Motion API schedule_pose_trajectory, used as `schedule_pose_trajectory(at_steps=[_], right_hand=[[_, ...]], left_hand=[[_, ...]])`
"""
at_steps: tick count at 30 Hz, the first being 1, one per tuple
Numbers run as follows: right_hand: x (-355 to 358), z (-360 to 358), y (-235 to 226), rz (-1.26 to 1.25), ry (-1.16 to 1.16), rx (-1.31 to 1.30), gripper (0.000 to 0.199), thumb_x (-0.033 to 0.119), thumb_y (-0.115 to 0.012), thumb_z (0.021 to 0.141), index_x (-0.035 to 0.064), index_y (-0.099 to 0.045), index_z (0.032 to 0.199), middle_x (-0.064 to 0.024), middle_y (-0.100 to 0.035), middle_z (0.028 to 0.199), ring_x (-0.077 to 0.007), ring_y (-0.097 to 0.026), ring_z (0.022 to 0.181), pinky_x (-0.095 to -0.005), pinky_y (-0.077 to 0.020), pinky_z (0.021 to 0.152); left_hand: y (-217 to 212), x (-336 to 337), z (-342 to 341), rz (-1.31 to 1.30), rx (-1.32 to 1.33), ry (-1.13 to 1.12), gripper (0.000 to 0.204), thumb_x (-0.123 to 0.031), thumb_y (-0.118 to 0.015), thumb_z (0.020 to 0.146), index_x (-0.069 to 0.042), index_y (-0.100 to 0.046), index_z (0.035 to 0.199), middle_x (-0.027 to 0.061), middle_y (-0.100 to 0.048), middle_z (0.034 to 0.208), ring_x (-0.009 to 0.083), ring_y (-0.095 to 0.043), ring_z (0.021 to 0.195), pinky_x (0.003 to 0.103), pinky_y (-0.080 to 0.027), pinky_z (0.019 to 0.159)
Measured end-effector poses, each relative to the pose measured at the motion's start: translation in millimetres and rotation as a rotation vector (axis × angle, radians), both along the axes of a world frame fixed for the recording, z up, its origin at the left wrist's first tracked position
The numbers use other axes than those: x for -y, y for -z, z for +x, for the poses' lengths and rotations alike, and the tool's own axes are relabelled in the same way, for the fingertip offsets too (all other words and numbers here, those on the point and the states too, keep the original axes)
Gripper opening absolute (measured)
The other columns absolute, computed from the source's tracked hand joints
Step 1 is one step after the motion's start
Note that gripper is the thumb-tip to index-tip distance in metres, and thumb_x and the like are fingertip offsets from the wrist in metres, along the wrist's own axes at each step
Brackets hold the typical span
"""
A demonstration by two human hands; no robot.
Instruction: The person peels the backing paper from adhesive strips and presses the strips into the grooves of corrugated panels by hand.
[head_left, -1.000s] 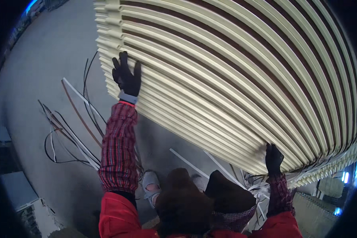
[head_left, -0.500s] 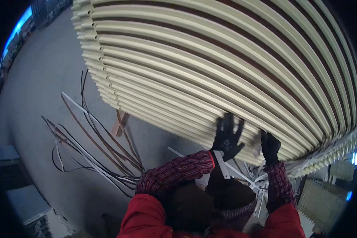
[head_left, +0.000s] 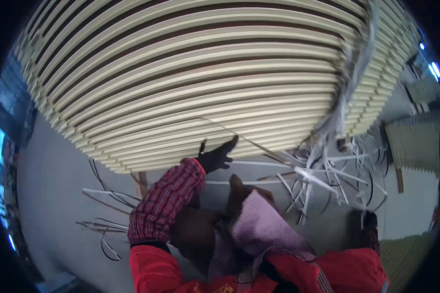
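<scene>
A large stack of cream-coloured ridged strips or profiles (head_left: pixel 205 73) fills the upper part of the head view. At its near edge is my left hand (head_left: pixel 216 157), in a black glove, fingers spread and nothing held; whether it touches the stack I cannot tell. A thin strap (head_left: pixel 252 142) slants across the lower rows, just right of that hand. My right hand (head_left: pixel 370 220), also dark-gloved, is low at the right, away from the stack. Its fingers are too dark to make out. Clear plastic wrap (head_left: pixel 357 68) is bunched across the stack's right part.
Cut white and dark straps lie tangled (head_left: pixel 322 176) on the grey floor (head_left: pixel 58 180) right of my knees. More loose straps (head_left: pixel 107 227) lie at the left. A wooden block (head_left: pixel 141 183) shows under the stack's near edge. Another cream stack (head_left: pixel 415 146) stands at the right.
The view has swung to the right along the stack. My right hand has gone from the stack's near edge down to the lower right. My left hand remains by the near edge, fingers spread.
</scene>
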State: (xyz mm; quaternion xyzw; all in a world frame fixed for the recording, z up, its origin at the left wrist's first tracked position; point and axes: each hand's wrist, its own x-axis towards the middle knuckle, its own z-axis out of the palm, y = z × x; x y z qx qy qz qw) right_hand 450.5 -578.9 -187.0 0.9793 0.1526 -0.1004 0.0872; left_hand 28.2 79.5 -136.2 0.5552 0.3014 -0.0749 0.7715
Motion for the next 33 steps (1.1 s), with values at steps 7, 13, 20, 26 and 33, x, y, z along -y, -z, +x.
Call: schedule_pose_trajectory(at_steps=[7, 13, 20, 26, 33], right_hand=[[132.5, -10.5, 20.2, -0.396, 0.070, -0.244, 0.025, 0.012, -0.052, 0.086, 0.0028, -0.058, 0.108, -0.0126, -0.060, 0.102, -0.0275, -0.057, 0.095, -0.0383, -0.0442, 0.086], [-241.0, -19.3, -16.9, 1.035, -0.467, -0.327, 0.039, 0.025, -0.055, 0.086, -0.0015, -0.052, 0.114, -0.0163, -0.059, 0.103, -0.0240, -0.057, 0.092, -0.0358, -0.0460, 0.082], [-442.3, -105.9, -72.1, 0.548, -1.188, -0.741, 0.054, 0.034, -0.057, 0.083, 0.0120, -0.041, 0.129, -0.0150, -0.063, 0.093, -0.0286, -0.062, 0.087, -0.0377, -0.0487, 0.076], [-459.8, 47.9, -41.4, 0.791, -1.195, -0.125, 0.022, 0.025, -0.046, 0.091, 0.0130, -0.060, 0.104, -0.0108, -0.063, 0.084, -0.0242, -0.063, 0.075, -0.0363, -0.0499, 0.064], [-490.1, 42.9, -60.5, 0.655, -0.839, 0.170, 0.046, 0.053, -0.044, 0.086, 0.0144, -0.064, 0.073, -0.0091, -0.060, 0.063, -0.0259, -0.061, 0.060, -0.0385, -0.0475, 0.054]], left_hand=[[27.9, 56.6, 129.0, -0.297, 0.300, -0.633, 0.034, -0.036, -0.059, 0.084, -0.004, -0.052, 0.096, 0.0134, -0.058, 0.085, 0.0273, -0.059, 0.078, 0.043, -0.050, 0.073], [104.7, 238.6, 202.1, 0.010, 0.458, -0.339, 0.017, -0.020, -0.050, 0.089, -0.004, -0.051, 0.093, 0.0060, -0.054, 0.073, 0.0199, -0.053, 0.061, 0.035, -0.047, 0.059], [82.0, 254.9, 203.9, 1.166, 0.409, -0.080, 0.062, -0.035, -0.061, 0.080, 0.004, -0.040, 0.123, 0.0220, -0.057, 0.098, 0.0360, -0.057, 0.087, 0.041, -0.047, 0.075], [39.9, 216.2, 196.3, 0.925, 0.077, -0.078, 0.071, -0.039, -0.063, 0.080, 0.004, -0.035, 0.128, 0.0229, -0.056, 0.108, 0.0324, -0.056, 0.099, 0.040, -0.045, 0.084], [36.7, 194.9, 198.8, 0.875, 0.114, -0.031, 0.061, -0.032, -0.062, 0.081, 0.004, -0.040, 0.124, 0.0230, -0.055, 0.108, 0.0318, -0.057, 0.094, 0.039, -0.046, 0.081]])
